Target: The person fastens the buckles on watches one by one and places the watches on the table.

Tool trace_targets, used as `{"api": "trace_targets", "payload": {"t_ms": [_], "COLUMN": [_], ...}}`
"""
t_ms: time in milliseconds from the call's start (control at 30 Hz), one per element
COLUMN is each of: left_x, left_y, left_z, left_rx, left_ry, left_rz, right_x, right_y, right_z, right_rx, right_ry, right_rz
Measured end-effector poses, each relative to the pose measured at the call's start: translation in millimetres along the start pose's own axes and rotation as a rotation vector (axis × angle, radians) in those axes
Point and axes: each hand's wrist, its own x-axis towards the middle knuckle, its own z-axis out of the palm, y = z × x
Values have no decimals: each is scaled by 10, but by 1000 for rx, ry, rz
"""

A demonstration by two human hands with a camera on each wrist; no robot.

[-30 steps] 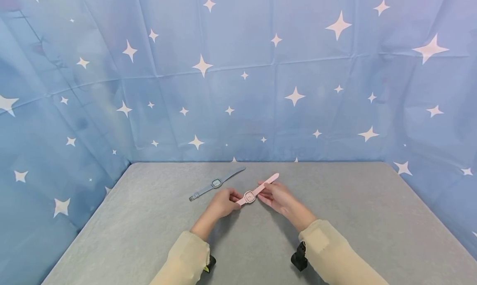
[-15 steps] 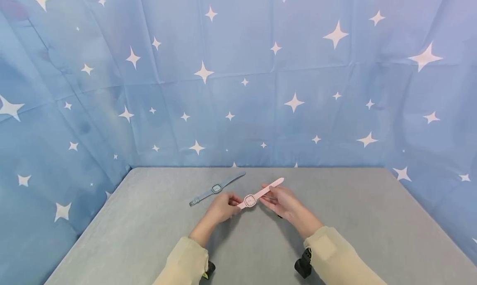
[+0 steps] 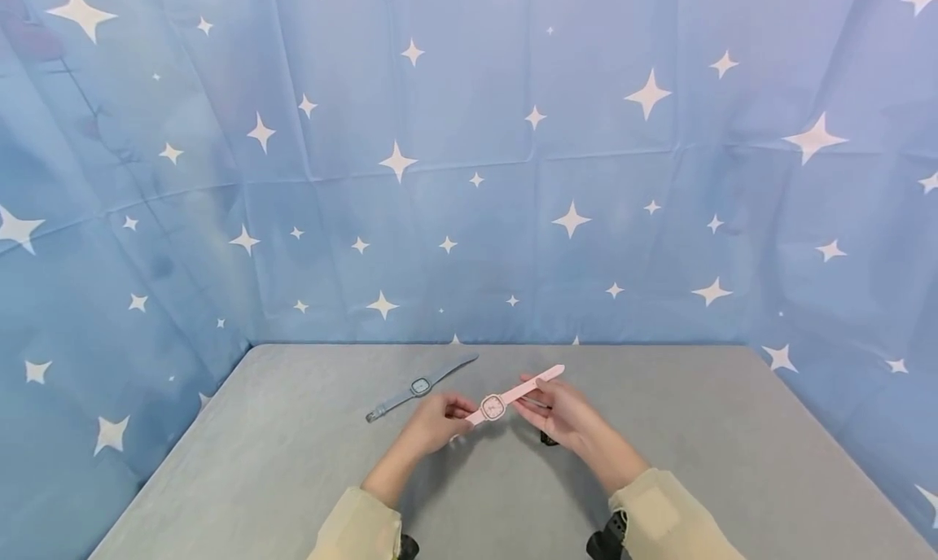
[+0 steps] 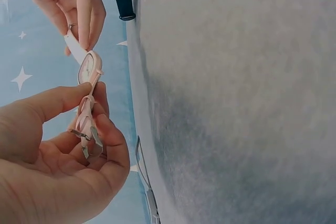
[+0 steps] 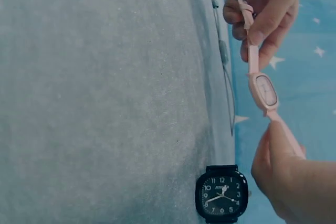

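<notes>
Pink watch (image 3: 493, 407) is held raised between the hands, unfastened: buckle strap pinched by the left hand (image 3: 432, 422), plain strap by the right hand (image 3: 570, 420). Lifting seems done; blue watch (image 3: 421, 387) beyond the left, black watch (image 5: 221, 193) near the right, both left unheld.

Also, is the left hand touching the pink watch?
Touching. The right wrist view shows the left hand pinching the pink watch by its strap, which emerges on both sides of the thumb.

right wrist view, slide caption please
Left hand and right hand hold a pink watch between them, with black watch and blue watch on the gray table.
</notes>
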Motion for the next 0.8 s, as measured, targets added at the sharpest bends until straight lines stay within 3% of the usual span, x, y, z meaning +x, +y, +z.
{"api": "trace_targets", "payload": {"t_ms": [800], "left_x": [-14], "left_y": [24], "left_z": [18], "left_rx": [-34], "left_ry": [-37], "left_rz": [28], "right_x": [-108], "right_y": [-84], "right_z": [-102], "right_rx": [72], "right_ry": [-122], "right_rz": [9]}}
